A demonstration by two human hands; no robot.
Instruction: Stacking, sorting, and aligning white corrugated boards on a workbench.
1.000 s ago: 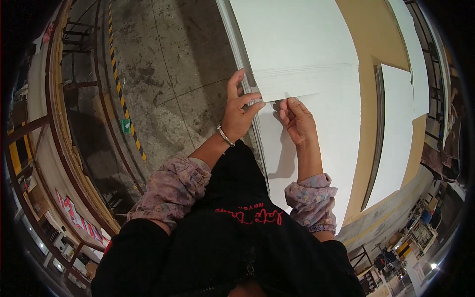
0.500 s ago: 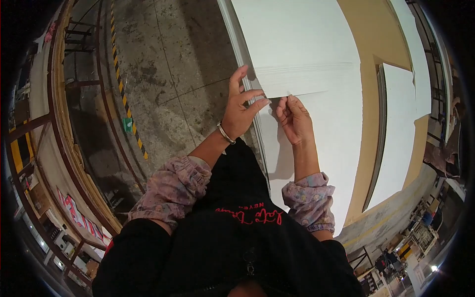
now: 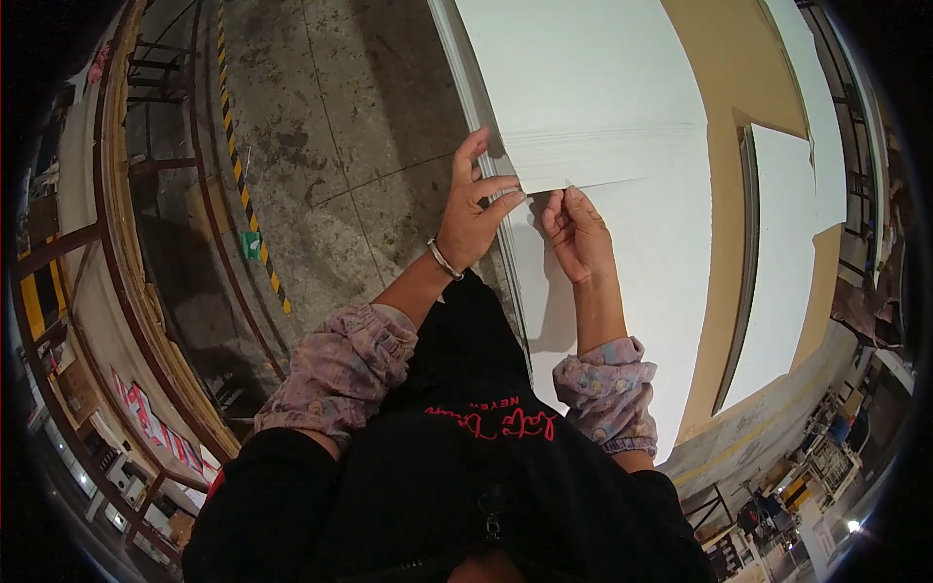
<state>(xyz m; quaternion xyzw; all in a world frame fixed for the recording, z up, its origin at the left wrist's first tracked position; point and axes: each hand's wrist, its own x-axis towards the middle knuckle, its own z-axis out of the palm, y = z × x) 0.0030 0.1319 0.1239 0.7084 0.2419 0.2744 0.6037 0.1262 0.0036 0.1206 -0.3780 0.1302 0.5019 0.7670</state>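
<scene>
White sheets lie with their near edges staggered in thin parallel lines on a broad white surface. The nearest edge of a sheet is lifted slightly and casts a dark line of shadow. My left hand, a bangle on its wrist, pinches the left corner of this sheet between thumb and forefinger, its other fingers raised and apart. Just to the right, my right hand pinches the same edge between thumb and forefinger, with the remaining fingers curled in. The fingertips hide the exact grip.
Brown board shows to the right, bearing a narrower white stack with a dark side. Left of the work surface lies concrete floor with a black-and-yellow tape line. A metal-framed rack stands at far left.
My left thumb has drawn slightly left, nearer the forefinger. The right hand holds almost the same place at the sheet's edge.
</scene>
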